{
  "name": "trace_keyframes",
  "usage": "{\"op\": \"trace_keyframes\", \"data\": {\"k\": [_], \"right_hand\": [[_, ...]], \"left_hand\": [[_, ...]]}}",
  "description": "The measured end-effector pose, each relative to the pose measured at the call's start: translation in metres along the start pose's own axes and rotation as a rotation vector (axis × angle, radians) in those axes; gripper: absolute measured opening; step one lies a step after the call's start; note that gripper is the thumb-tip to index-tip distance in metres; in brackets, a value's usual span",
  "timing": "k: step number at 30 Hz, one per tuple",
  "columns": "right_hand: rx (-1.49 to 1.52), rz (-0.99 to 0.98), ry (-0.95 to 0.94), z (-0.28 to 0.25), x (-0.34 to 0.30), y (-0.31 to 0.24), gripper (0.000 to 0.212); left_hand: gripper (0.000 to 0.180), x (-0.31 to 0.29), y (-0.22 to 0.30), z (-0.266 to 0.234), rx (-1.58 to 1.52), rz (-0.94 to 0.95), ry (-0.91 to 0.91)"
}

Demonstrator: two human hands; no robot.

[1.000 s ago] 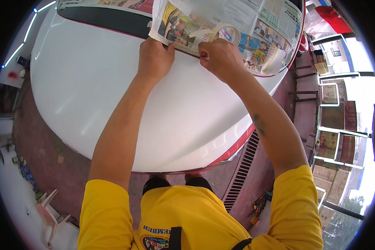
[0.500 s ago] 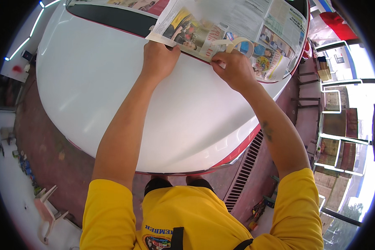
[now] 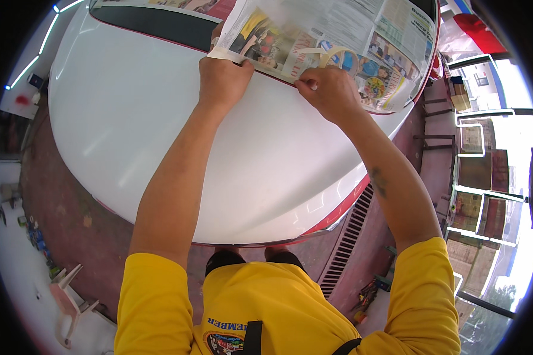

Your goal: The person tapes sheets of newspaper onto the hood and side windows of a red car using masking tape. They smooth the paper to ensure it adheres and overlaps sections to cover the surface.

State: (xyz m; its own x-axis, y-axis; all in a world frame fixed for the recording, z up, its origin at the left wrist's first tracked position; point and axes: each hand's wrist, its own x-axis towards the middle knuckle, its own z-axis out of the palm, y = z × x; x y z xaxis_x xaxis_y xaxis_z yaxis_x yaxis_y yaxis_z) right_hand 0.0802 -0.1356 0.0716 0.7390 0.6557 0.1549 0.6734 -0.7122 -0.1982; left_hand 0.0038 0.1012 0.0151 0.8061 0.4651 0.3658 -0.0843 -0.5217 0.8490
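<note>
Bent around the lower left corner of a sheet of newspaper (image 3: pixel 391 47), the left hand (image 3: pixel 225 80) grips it, thumb along the taped edge and most of the fingers hidden behind the paper. Thumb and forefinger of the right hand (image 3: pixel 333 93) are brought tip to tip at that same edge, near the top centre of the frame; whether anything is pinched between them cannot be made out. Just above the right hand sits a roll of tape (image 3: pixel 329 58), over the newspaper, and a pale tape strip (image 3: pixel 272 71) runs along the paper's lower border. Below spreads a white car panel (image 3: pixel 160 130), with a dark window (image 3: pixel 154 26) at upper left. A floor grate (image 3: pixel 346 236) lies lower right of centre, and a pale chair (image 3: pixel 68 302) stands at lower left.
</note>
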Motion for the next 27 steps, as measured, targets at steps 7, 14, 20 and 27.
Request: {"op": "trace_keyframes", "data": {"k": [7,14,20,27], "right_hand": [[-0.101,0.004,-0.018,0.000,0.004,-0.006,0.019],[-0.181,-0.084,0.000,0.003,0.010,-0.017,0.015],[-0.050,-0.082,0.032,-0.002,-0.006,0.007,0.013],[-0.082,-0.055,0.011,0.004,0.010,-0.021,0.014]], "left_hand": [[0.047,-0.002,-0.008,0.008,0.033,0.110,0.116],[0.066,-0.004,-0.002,0.007,0.089,0.241,0.172],[0.059,-0.003,0.010,-0.003,-0.050,-0.051,0.077],[0.060,0.003,0.001,-0.005,-0.110,-0.162,0.100]]}}
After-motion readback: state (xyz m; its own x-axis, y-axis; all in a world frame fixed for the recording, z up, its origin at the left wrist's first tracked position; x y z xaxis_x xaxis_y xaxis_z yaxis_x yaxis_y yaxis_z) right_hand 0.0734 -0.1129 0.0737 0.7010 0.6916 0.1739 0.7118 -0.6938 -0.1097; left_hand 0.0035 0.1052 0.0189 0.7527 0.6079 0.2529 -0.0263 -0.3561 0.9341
